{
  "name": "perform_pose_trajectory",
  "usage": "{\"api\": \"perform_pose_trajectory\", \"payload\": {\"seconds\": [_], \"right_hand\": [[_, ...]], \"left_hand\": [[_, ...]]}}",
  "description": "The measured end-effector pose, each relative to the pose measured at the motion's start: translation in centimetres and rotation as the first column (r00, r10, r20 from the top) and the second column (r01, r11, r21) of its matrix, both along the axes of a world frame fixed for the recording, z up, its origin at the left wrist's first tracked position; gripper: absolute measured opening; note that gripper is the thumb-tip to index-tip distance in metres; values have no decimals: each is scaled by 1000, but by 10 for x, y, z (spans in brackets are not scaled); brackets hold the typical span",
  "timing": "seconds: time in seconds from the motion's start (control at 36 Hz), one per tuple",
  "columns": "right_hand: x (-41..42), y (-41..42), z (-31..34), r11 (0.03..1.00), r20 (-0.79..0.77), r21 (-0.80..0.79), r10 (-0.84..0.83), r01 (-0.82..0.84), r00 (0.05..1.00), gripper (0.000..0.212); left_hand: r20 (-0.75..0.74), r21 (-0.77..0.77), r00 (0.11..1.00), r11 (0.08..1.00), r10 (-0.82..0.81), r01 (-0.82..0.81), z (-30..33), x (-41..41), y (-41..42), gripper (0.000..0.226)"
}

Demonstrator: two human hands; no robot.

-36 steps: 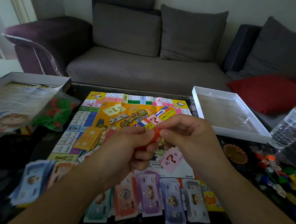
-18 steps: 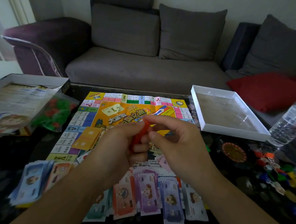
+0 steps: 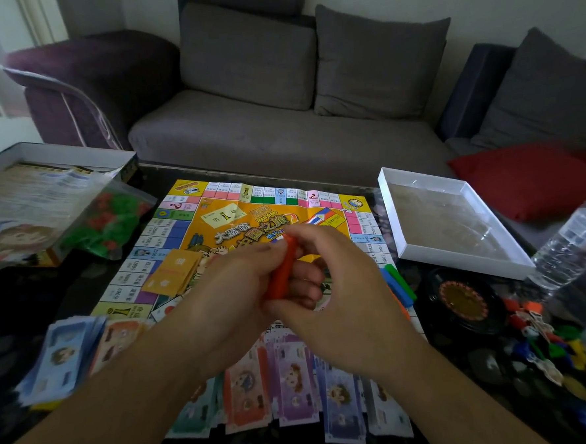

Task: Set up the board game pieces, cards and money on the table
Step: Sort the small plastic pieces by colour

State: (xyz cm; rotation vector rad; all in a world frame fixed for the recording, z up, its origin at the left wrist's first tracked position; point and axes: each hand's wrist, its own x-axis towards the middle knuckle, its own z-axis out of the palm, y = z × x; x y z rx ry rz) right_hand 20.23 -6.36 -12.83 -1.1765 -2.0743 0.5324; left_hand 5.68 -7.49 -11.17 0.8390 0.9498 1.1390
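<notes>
water bottle point(image 3: 574, 242) cut off right

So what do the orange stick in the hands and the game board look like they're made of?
Orange stick: likely moulded plastic, going by its solid, even colour and straight edges; both hands grip it. Game board: thin printed paper rather than card, with visible fold creases and slight ripples.

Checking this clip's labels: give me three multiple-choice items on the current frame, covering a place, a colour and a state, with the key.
1. Where is the white tray?
A. right of the game board
B. on the sofa
C. under the banknotes

2. What colour is the piece in the hands?
A. blue
B. orange-red
C. white

3. What are the left hand and right hand doing?
A. resting flat
B. both holding the piece
C. lifting the bottle

Key: 1 A, it lies beside the board's right edge; 2 B, orange-red shows between the fingers; 3 B, both hands' fingers close on it.
</notes>
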Motion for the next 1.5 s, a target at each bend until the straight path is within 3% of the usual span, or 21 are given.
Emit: {"api": "perform_pose_trajectory", "payload": {"seconds": [0.25,0.31,0.36,0.44,0.64,0.69,0.81,0.89,1.03,1.19,1.33,1.5], "right_hand": [[10,2,7,998,61,38,-45,42,997,72],[11,3,6,999,89,32,-33,30,996,73],[10,4,5,1000,131,-16,-7,9,991,75],[12,4,4,993,165,-112,47,-29,985,80],[25,4,-1,973,47,-221,79,-67,996,83],[28,2,0,971,15,-238,37,-33,999,77],[33,1,-2,945,-89,-299,-165,132,982,38],[42,0,-3,931,-115,-326,-213,166,970,15],[58,0,-4,915,-150,-365,-240,172,959,10],[88,5,0,886,-44,-352,-336,300,941,12],[116,18,-6,830,161,-297,-444,472,882,14],[114,25,-32,834,430,-203,-395,514,811,11]], "left_hand": [[-34,-57,999,998,-25,23,-11,-9,14,17],[-81,-60,997,998,-17,12,-17,-15,17,34],[-127,-74,992,997,-12,3,-21,-20,18,49],[-138,-80,990,997,0,-12,-30,-22,20,53],[-117,-89,993,995,25,-36,-38,-7,20,42],[-115,-88,993,995,33,-44,-38,-2,19,37],[-91,-89,995,995,28,-36,-35,8,17,31],[-53,-108,998,994,17,-23,-30,19,14,24],[-22,-136,1000,990,21,-24,-27,38,10,13],[-100,-174,994,983,37,-54,-31,46,16,20],[-110,-217,992,972,63,-86,-31,43,19,17],[-165,-214,985,973,56,-91,-28,42,15,14]]}}
